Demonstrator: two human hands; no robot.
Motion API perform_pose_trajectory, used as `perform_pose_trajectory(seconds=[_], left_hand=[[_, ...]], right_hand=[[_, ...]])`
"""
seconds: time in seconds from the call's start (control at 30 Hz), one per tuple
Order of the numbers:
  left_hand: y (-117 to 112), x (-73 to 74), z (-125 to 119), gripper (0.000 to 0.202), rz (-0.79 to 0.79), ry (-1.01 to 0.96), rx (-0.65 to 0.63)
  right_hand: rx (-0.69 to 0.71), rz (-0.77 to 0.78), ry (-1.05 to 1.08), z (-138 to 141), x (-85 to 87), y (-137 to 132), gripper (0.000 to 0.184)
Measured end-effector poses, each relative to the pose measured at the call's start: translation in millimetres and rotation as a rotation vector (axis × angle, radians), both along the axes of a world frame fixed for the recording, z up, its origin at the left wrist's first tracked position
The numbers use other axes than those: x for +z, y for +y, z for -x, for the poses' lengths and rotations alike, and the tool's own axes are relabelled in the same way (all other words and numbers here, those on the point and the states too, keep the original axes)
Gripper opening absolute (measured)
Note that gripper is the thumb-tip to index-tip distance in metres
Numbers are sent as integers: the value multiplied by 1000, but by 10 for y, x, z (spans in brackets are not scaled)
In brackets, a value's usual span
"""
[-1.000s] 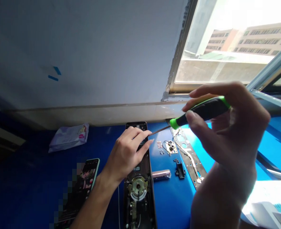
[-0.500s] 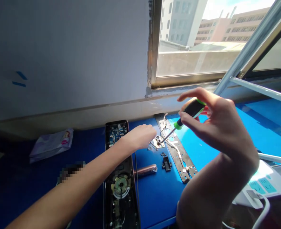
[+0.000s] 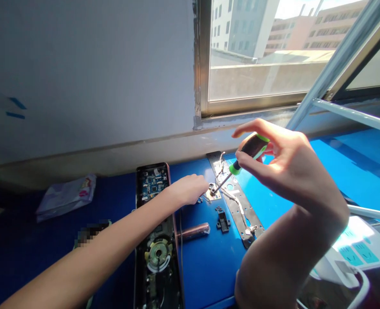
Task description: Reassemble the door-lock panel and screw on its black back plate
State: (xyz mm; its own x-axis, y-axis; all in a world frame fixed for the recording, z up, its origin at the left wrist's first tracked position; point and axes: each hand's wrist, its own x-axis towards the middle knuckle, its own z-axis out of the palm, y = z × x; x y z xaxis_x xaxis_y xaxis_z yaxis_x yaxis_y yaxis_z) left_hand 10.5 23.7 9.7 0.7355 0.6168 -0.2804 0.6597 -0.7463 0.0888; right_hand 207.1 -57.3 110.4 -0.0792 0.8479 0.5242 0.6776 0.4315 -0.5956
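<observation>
Here: sunlit blue table (image 3: 202, 257) | window (image 3: 267, 81) behind | right grip (image 3: 288, 161) pinching screwdriver (image 3: 253, 146) | left grip (image 3: 193, 189): can't tell

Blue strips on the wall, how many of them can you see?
2. The upper blue strip slants down to the right, on the left part of the wall; the lower blue strip sits just beneath it, nearly level. Both are uncovered.
</observation>
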Motion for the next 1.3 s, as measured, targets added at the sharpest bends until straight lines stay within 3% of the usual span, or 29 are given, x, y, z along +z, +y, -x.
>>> perform_pose_trajectory(seconds=[0.13, 0.23, 0.33, 0.4, 0.53, 0.67, 0.77, 0.87, 1.07, 1.3], left_hand=[[-146, 275, 233, 23, -27, -115, 22], [-340, 411, 548, 11, -215, -699, 144], [-509, 274, 863, 12, -623, -1068, 395], [-562, 53, 1039, 16, -701, -1180, 566], [-571, -417, 1270, 35, -442, -1387, 759], [-630, -659, 1303, 46, -136, -1595, 789], [-711, -701, 1246, 51, 58, -1690, 751], [-771, -709, 1200, 51, 156, -1711, 741], [-798, -723, 1193, 45, 164, -1701, 740], [-811, -719, 1183, 49, 187, -1708, 727]], right_hand=[[21, -21, 4, 36, -16, 35, 22], [61, -87, 25, 101, -19, 68, 25], [129, -198, 108, 224, -17, 118, 33], [168, -292, 176, 343, -16, 164, 39], [218, -496, 278, 647, -33, 261, 39], [255, -570, 329, 957, -86, 320, 39], [285, -536, 312, 1154, -141, 329, 38], [319, -485, 302, 1334, -206, 322, 36], [395, -455, 278, 1635, -297, 340, 37], [379, -481, 165, 1742, -300, 355, 33]])
